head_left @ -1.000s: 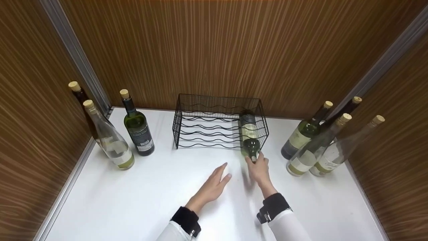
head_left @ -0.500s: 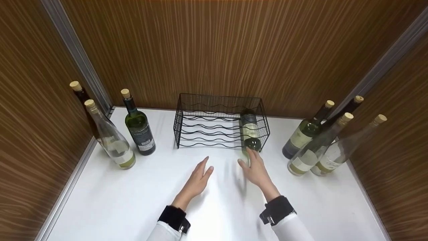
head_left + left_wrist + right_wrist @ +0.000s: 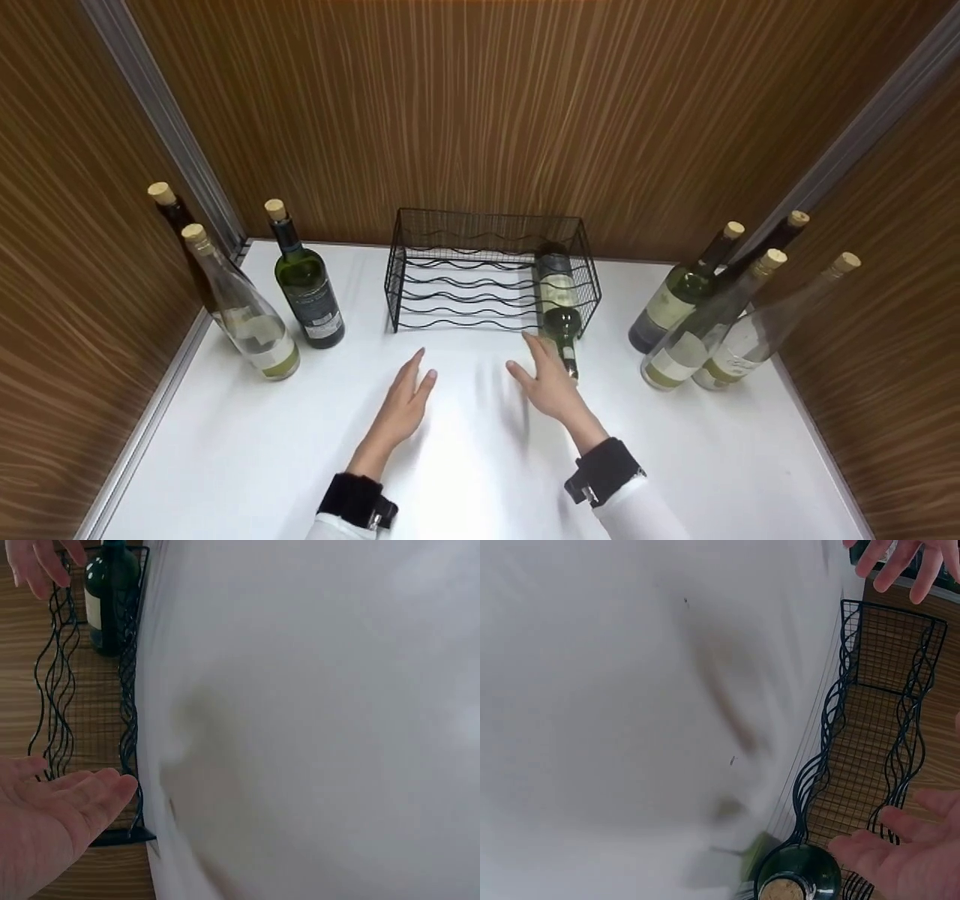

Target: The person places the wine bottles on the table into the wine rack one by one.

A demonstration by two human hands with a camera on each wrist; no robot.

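We find one green bottle (image 3: 557, 294) lying in the wire rack (image 3: 487, 223), neck outward, presumably so because the rack's waves check rolling. The left hand (image 3: 400, 409) and right hand (image 3: 551, 388) are apart, fingers extended, gripping nothing; we cannot tell whether the right touches the bottle. Corked bottles (image 3: 312, 300) stand either side on a white table (image 3: 465, 450), enclosed by wood-grain panels (image 3: 480, 112).

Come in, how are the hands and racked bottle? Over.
Left hand and right hand holding nothing. Bottle lying in rack, right end. Only right hand close beside its neck.
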